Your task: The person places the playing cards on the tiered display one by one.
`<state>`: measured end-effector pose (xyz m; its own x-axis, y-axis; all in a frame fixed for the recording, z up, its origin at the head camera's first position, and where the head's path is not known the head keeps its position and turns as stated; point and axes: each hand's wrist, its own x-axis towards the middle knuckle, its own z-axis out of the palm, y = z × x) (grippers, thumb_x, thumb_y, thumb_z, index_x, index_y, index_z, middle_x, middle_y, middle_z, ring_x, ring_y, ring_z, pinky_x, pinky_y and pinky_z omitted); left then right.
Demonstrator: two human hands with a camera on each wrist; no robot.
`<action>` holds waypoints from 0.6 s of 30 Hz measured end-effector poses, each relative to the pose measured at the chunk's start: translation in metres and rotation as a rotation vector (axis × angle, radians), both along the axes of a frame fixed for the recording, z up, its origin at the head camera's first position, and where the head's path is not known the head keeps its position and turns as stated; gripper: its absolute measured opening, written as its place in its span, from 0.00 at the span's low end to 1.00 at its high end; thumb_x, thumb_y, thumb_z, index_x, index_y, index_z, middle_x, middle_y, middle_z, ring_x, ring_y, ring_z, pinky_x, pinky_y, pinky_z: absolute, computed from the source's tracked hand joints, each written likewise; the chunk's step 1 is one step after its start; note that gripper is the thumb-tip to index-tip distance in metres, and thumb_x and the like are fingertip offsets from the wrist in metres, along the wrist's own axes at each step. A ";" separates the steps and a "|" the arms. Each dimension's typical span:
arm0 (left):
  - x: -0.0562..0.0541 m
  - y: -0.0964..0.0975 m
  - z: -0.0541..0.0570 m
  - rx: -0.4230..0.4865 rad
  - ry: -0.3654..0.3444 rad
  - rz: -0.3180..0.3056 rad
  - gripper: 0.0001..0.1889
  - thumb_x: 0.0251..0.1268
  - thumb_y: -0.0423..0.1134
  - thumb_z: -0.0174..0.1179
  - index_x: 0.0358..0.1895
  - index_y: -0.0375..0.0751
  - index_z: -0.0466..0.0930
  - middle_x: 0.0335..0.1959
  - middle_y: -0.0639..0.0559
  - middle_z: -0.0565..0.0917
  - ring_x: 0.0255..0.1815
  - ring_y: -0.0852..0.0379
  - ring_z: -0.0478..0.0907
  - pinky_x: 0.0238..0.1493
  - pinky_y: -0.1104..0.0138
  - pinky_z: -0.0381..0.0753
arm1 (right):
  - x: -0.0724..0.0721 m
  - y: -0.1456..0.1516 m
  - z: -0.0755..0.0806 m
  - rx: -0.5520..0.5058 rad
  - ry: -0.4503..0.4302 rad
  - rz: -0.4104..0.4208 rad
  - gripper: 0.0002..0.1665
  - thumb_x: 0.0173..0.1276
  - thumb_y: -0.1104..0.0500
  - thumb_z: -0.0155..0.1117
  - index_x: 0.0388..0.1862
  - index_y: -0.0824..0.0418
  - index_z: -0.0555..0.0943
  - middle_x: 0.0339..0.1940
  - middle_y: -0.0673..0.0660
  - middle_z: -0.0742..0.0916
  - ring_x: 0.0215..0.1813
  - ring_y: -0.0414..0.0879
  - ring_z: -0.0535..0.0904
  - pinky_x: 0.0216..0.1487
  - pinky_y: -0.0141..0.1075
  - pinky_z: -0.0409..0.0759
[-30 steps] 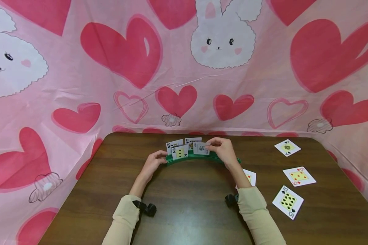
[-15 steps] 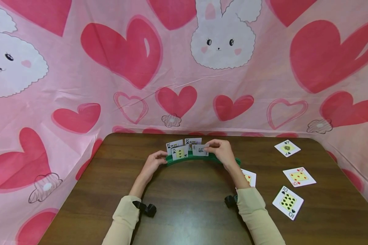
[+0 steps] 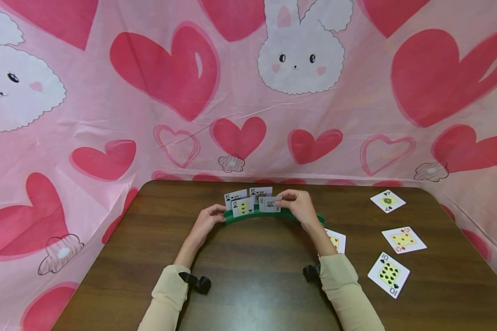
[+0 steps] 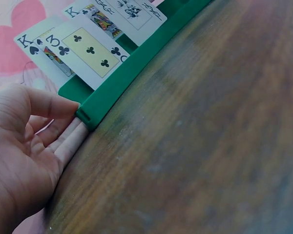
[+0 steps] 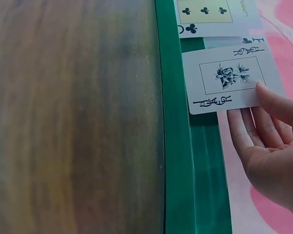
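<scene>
A green curved card holder (image 3: 269, 214) stands near the back of the table. My left hand (image 3: 206, 223) grips its left end between thumb and fingers. Upright in it are a king of spades (image 4: 27, 41), a three of clubs (image 4: 90, 51) in front of that king, and another king (image 3: 261, 190) further right. With thumb and fingers, my right hand (image 3: 300, 207) pinches the right side of a joker card (image 5: 229, 78). The joker's lower edge is at the holder's front slot, right of the three, and it partly covers the second king.
On the brown wooden table (image 3: 240, 285) at right lie an ace (image 3: 388, 201), a five of diamonds (image 3: 404, 239) and a ten of spades (image 3: 389, 275). Another red-suited card (image 3: 335, 240) is partly hidden under my right forearm. A pink heart-patterned cloth (image 3: 232, 92) hangs behind.
My right hand has lowered the joker and shifted it slightly left, down to the holder. My left hand has stayed at the holder's left end.
</scene>
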<state>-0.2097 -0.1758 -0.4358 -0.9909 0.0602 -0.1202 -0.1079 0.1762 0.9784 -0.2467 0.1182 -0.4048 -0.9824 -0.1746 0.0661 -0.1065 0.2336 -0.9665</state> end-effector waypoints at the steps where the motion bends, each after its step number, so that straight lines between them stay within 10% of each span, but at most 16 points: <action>1: 0.000 0.000 0.000 0.003 0.000 0.000 0.15 0.68 0.24 0.55 0.56 0.23 0.80 0.56 0.35 0.82 0.49 0.52 0.79 0.54 0.63 0.75 | -0.002 0.001 -0.004 -0.007 0.001 0.000 0.11 0.69 0.67 0.71 0.44 0.75 0.86 0.42 0.64 0.91 0.42 0.45 0.83 0.52 0.44 0.81; 9: -0.003 -0.002 -0.007 0.002 0.015 0.002 0.15 0.68 0.25 0.55 0.56 0.24 0.81 0.56 0.35 0.82 0.50 0.50 0.79 0.55 0.61 0.75 | -0.010 0.002 -0.022 -0.003 0.016 -0.024 0.11 0.67 0.63 0.74 0.43 0.71 0.88 0.39 0.59 0.91 0.40 0.45 0.83 0.53 0.55 0.79; 15: -0.019 -0.007 -0.041 -0.003 0.019 0.036 0.15 0.69 0.27 0.56 0.56 0.28 0.82 0.57 0.37 0.82 0.49 0.51 0.79 0.54 0.63 0.75 | -0.011 0.001 -0.022 -0.008 -0.030 -0.022 0.11 0.67 0.64 0.73 0.44 0.71 0.87 0.39 0.58 0.91 0.40 0.44 0.83 0.50 0.44 0.82; 18: -0.019 -0.007 -0.038 -0.003 0.009 0.033 0.15 0.68 0.26 0.56 0.56 0.26 0.81 0.57 0.36 0.82 0.48 0.52 0.79 0.53 0.64 0.75 | -0.012 0.000 -0.022 -0.008 -0.037 -0.023 0.11 0.68 0.65 0.73 0.44 0.72 0.86 0.39 0.60 0.91 0.39 0.44 0.84 0.46 0.37 0.82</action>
<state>-0.2291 -0.1826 -0.4742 -0.9934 0.0266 -0.1114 -0.1051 0.1754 0.9789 -0.2583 0.1184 -0.4269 -0.9879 -0.1518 0.0305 -0.0650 0.2281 -0.9715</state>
